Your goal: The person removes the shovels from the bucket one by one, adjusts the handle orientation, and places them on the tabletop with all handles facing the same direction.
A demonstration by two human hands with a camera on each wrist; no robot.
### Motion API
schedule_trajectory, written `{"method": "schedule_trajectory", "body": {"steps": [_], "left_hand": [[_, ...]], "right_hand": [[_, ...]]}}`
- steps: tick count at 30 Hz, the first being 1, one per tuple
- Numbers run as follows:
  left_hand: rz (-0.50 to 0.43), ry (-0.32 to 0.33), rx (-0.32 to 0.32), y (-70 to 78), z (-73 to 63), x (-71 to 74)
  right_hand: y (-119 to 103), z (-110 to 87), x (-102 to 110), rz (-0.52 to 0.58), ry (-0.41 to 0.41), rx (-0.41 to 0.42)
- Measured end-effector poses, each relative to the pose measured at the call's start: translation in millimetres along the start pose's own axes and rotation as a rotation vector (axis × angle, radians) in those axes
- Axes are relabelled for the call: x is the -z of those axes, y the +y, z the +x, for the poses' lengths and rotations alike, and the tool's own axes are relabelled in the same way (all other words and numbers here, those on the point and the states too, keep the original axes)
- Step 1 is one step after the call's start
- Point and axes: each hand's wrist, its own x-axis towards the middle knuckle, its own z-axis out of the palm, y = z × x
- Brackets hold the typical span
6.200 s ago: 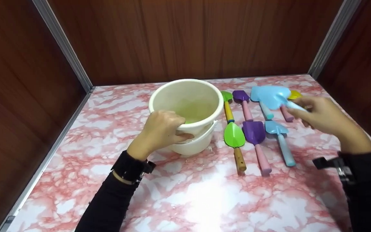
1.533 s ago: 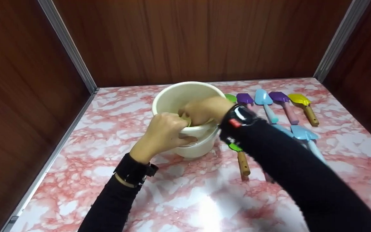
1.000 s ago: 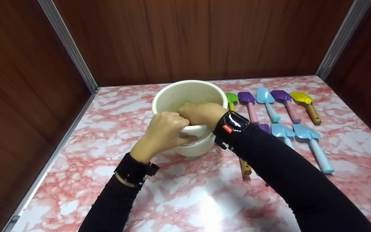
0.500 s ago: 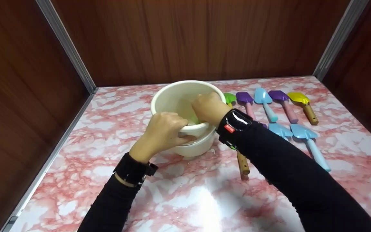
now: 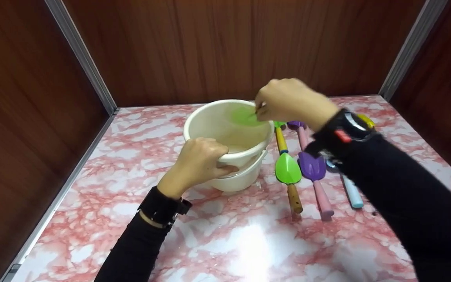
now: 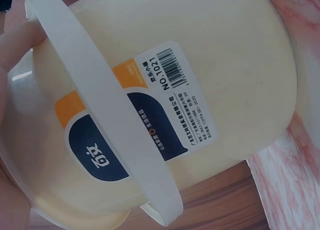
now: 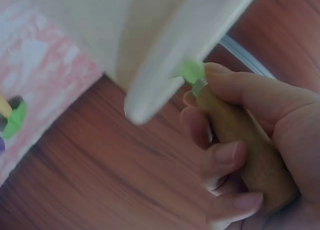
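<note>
A cream plastic bucket (image 5: 233, 182) stands on the table, its mouth toward me. My left hand (image 5: 200, 162) grips the near rim, fingers over the inside and thumb outside. In the left wrist view the bucket's label (image 6: 135, 115) shows behind its white carrying handle (image 6: 100, 95). My right hand (image 5: 294, 100) is raised at the bucket's right rim, holding a small garden trowel with a green blade (image 5: 244, 116), blurred, over the bucket mouth. The right wrist view shows its wooden handle (image 7: 245, 145) in my curled fingers.
Right of the bucket lie more trowels in two rows: green with a yellow handle (image 5: 281, 139), green with a wooden handle (image 5: 288, 169), purple with a pink handle (image 5: 317, 184), and a light-blue handle (image 5: 352, 192). My right sleeve hides others. Wood-grain panels (image 5: 225, 51) enclose the table.
Earlier my right hand set a light-blue trowel in the front row, then reached into the bucket. Now it has risen up and right with a green trowel. The left hand kept its grip.
</note>
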Motion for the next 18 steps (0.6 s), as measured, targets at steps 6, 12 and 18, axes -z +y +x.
{"method": "schedule_trajectory", "body": {"steps": [6, 12, 18], "left_hand": [[0.000, 0.000, 0.014, 1.4, 0.6, 0.0], [-0.001, 0.005, 0.004, 3.7, 3.8, 2.9], [0.013, 0.016, 0.003, 2.5, 1.7, 4.9]], "right_hand": [[25, -47.9, 6, -0.012, 0.275, 0.055], [55, -101.8, -6, -0.103, 0.477, 0.011], [92, -145.0, -23, -0.075, 0.505, -0.172]]}}
